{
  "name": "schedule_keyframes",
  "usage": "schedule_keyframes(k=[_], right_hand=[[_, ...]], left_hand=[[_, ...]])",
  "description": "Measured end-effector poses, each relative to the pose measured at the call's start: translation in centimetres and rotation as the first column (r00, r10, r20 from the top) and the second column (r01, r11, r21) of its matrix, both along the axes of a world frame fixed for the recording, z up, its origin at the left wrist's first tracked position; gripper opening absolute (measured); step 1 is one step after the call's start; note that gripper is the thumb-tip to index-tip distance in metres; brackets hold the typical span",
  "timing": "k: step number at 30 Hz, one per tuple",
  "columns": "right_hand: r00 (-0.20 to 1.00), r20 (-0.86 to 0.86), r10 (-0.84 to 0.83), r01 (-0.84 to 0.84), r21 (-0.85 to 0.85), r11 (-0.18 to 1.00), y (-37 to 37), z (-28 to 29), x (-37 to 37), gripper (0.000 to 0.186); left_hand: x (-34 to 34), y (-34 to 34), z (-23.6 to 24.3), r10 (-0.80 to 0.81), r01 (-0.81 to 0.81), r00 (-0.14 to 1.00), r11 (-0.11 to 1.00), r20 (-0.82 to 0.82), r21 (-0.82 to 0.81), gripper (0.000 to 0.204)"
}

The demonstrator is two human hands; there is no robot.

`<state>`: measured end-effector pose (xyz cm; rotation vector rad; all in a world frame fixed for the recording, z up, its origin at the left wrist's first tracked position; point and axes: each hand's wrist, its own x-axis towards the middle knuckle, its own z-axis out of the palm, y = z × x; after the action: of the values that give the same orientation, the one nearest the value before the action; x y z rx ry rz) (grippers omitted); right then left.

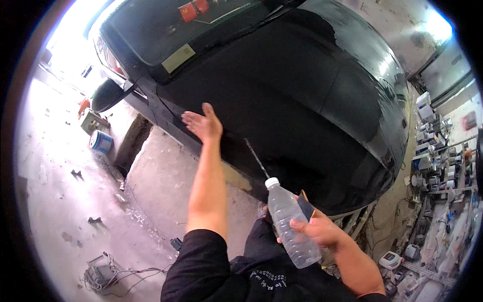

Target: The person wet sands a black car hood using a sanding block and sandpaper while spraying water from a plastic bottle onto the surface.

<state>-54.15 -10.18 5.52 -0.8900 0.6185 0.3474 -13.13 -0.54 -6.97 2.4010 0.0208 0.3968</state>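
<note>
Head view: the right hand point(323, 230) gripped a clear, ribbed plastic bottle with a white cap point(293, 226) and a dark, flat pad point(305, 206) near the black car hood's point(282, 95) near edge; a thin liquid jet point(255, 157) crossed that edge. The left hand point(205, 127), fingers extended, lay over the same edge, toward the windscreen corner.

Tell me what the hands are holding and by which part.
The right hand grips a clear plastic bottle around mid-body, with a dark flat piece held by its lower end. The left hand is open, holding nothing visible.
</note>
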Motion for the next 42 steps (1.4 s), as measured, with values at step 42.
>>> schedule_keyframes(k=[42], right_hand=[[0.709,0.140,-0.691,0.705,-0.122,0.699,-13.5,-10.1,-35.0,0.087]], left_hand=[[-55.9,-42.2,-6.3,-0.894,0.493,-0.049,-0.410,-0.446,0.767,0.077]])
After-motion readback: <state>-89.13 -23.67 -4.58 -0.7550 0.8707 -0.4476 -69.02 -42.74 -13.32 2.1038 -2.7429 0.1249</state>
